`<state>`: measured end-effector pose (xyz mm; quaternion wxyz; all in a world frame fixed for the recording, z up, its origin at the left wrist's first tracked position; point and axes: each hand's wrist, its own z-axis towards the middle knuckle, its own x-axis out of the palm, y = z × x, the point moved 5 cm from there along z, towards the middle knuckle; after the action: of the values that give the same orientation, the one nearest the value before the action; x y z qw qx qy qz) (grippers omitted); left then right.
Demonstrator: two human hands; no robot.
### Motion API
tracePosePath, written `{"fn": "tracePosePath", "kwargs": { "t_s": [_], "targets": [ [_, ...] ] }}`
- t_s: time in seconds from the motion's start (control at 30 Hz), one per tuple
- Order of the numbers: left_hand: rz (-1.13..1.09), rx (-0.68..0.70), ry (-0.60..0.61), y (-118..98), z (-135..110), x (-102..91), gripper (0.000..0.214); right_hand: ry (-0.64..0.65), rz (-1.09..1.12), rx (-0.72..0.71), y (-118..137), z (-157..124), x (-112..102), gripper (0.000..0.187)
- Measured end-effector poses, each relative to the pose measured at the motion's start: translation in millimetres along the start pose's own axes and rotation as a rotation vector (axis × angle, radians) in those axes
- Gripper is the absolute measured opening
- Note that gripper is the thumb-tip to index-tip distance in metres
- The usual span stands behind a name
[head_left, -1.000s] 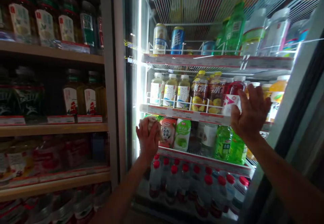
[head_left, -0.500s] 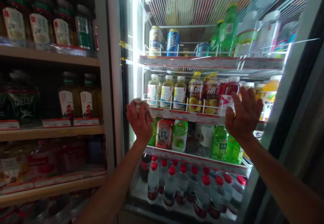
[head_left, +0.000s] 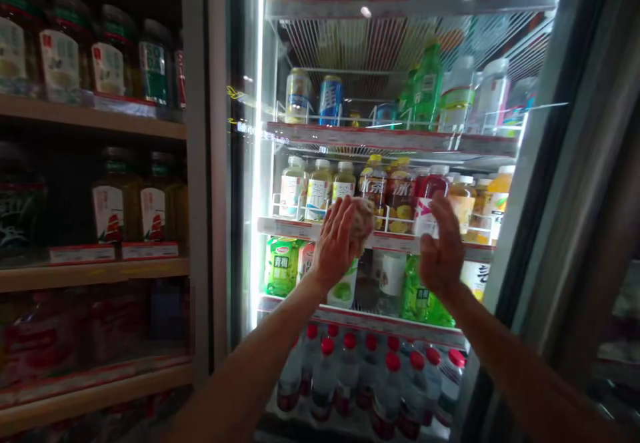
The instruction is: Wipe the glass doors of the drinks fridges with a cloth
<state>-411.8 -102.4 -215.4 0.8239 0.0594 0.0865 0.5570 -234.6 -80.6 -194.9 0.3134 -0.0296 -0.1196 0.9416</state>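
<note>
My left hand [head_left: 334, 246] presses a pale, patterned cloth [head_left: 363, 223] toward the glass front of a lit drinks cooler, near its middle. Its fingers point up and the cloth bunches out on their right side. Farther right, my right hand [head_left: 443, 249] is raised with nothing in it, fingers stretched up and thumb apart. Whether its palm touches the glass I cannot tell. Behind the hands stand iced tea bottles [head_left: 373, 183] with yellow caps and a red drink bottle [head_left: 430, 196]. A green carton-like pack [head_left: 281, 266] sits one shelf lower.
Red-capped water bottles [head_left: 349, 369] crowd the cooler's bottom. Cans, including a blue can [head_left: 331, 99], and a green bottle [head_left: 429, 86] stand higher up. On the left, wooden shelves [head_left: 90, 115] hold large bottles [head_left: 61, 49]. A metal frame [head_left: 525, 183] borders the cooler on the right.
My left hand has moved right with the cloth, from the left side of the glass to its middle. My right hand has turned more edge-on, and the view has shifted slightly.
</note>
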Motion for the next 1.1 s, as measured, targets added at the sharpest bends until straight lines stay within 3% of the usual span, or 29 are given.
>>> {"fn": "tracePosePath", "kwargs": {
  "t_s": [0.07,0.17,0.23,0.37,0.43,0.5,0.63,0.7,0.73,0.8,0.9,0.97,1.03,1.1],
  "targets": [
    [-0.02,-0.014,-0.003,-3.5,2.2,5.5,0.073,0.078,0.165,-0.054,32.6,3.1,12.9,0.059],
    [0.082,-0.121,-0.066,7.1,-9.8,-1.1,0.07,0.165,0.244,0.008,65.2,2.8,42.2,0.062],
    [0.173,-0.135,-0.061,19.0,-24.5,-10.3,0.069,0.214,0.169,0.035,76.5,0.1,63.9,0.06],
    [0.261,0.026,0.041,32.2,-47.3,-21.5,0.071,0.216,-0.07,-0.038,81.2,-4.2,87.4,0.045],
    [0.299,0.046,0.038,33.5,-50.7,-24.0,0.071,0.17,-0.149,-0.071,67.9,-5.8,79.6,0.037],
    [0.328,0.035,0.024,32.0,-50.2,-23.7,0.068,0.128,-0.224,-0.046,37.4,-8.9,56.9,0.032],
    [0.349,0.0,0.013,27.1,-47.9,-19.4,0.066,-0.062,-0.38,0.181,-50.5,-18.7,-15.4,0.038],
    [0.356,-0.009,0.0,25.9,-47.8,-18.4,0.065,-0.163,-0.401,0.284,-73.9,-23.6,-37.5,0.042],
    [0.357,-0.011,-0.005,25.6,-48.0,-18.2,0.065,-0.195,-0.395,0.301,-73.5,-25.5,-39.5,0.043],
    [0.351,-0.012,-0.004,25.7,-48.6,-18.0,0.064,-0.173,-0.35,0.25,-48.3,-28.0,-23.9,0.042],
    [0.343,-0.023,-0.002,26.9,-50.4,-18.7,0.064,0.034,-0.237,0.08,18.2,-33.8,24.6,0.037],
    [0.342,-0.025,-0.002,27.1,-52.4,-19.4,0.063,0.14,-0.17,-0.008,48.0,-42.2,44.5,0.032],
    [0.342,-0.02,-0.006,26.4,-54.8,-19.8,0.062,0.147,-0.157,-0.027,46.8,-53.5,40.1,0.03],
    [0.341,-0.019,-0.01,25.1,-56.8,-19.6,0.061,0.083,-0.208,0.022,17.4,-66.5,15.6,0.031]
  ]
}}
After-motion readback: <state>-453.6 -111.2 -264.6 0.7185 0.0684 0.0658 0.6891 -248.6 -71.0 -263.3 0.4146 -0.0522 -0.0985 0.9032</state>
